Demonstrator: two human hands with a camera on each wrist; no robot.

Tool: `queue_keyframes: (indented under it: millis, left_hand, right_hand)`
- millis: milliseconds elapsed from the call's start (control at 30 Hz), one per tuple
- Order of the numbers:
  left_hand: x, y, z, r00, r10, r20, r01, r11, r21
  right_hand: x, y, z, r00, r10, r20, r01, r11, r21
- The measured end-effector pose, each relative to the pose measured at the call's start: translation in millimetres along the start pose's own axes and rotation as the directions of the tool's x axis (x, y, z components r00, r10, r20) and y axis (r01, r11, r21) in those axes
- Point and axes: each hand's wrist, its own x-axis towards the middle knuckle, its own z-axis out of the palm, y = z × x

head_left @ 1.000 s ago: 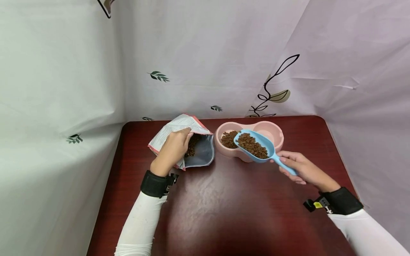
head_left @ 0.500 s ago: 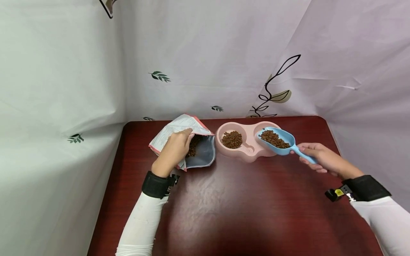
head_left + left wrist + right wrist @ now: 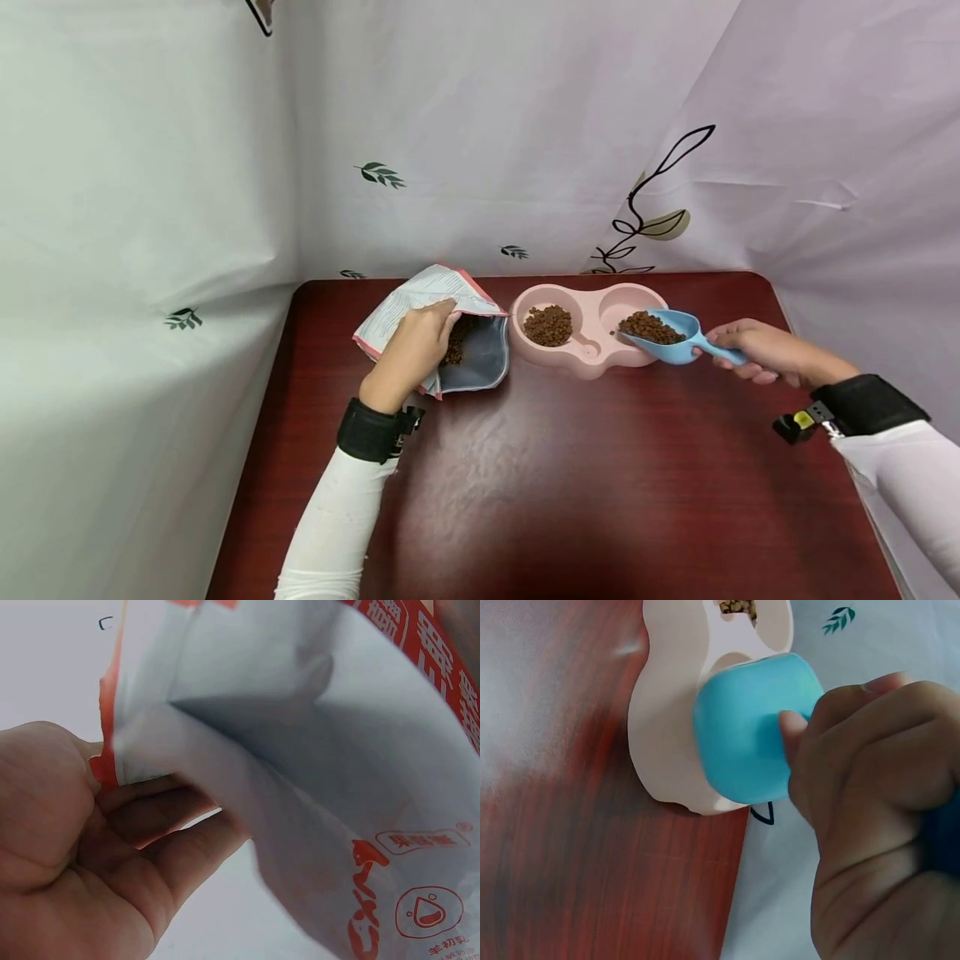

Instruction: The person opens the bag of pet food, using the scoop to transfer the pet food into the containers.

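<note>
Backdrop [image 3: 480,125]: pale, creased cloth with printed leaf sprigs, rising behind the tabletop [image 3: 480,500].
Surface: dark red, glossy and wood-grained, with rounded far corners.
Bag [image 3: 427,289]: crinkled white printed packet, red-trimmed, smooth grey lining; near the far edge, toward the far left corner, mouth gaping.
Double bowl [image 3: 590,304]: smooth pink, seemingly plastic, two round compartments; along the far edge, just beside the bag.
Right hand [image 3: 768,346]: toward the right edge; narrow grip around the handle of the scoop [image 3: 678,349].
Left hand [image 3: 412,346]: fingers hold the rim of the bag's mouth.
Scoop: blue, trough-shaped; lip inside the right compartment. It tips more steeply than half a second ago, its load nearer the lip; emptying appears to be starting.
Kibble [image 3: 548,325]: small, brown, rough pieces; heaped in the left compartment, loaded in the scoop, barely any in the right compartment.
</note>
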Motion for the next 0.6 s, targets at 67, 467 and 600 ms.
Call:
queue_keyframes:
  millis: [67, 467, 600]
  left_hand:
    - [0.7, 0.9, 0.4, 1.000, 0.002, -0.003, -0.002, 1.000, 0.002]
    - [1.7, -0.9, 2.8, 1.000, -0.001, -0.013, 0.001, 1.000, -0.001]
    - [1.9, -1.8, 3.2, 1.000, -0.001, -0.013, 0.001, 1.000, 0.000]
  right_hand:
    - [0.8, -1.5, -3.2, 1.000, 0.022, 0.005, -0.022, 1.000, -0.017]
    - [5.0, -26.9, -6.7, 0.994, 0.097, -0.047, -0.104, 0.980, -0.172]
    - [6.7, -39.4, -4.8, 0.992, 0.104, -0.070, -0.117, 0.969, -0.220]
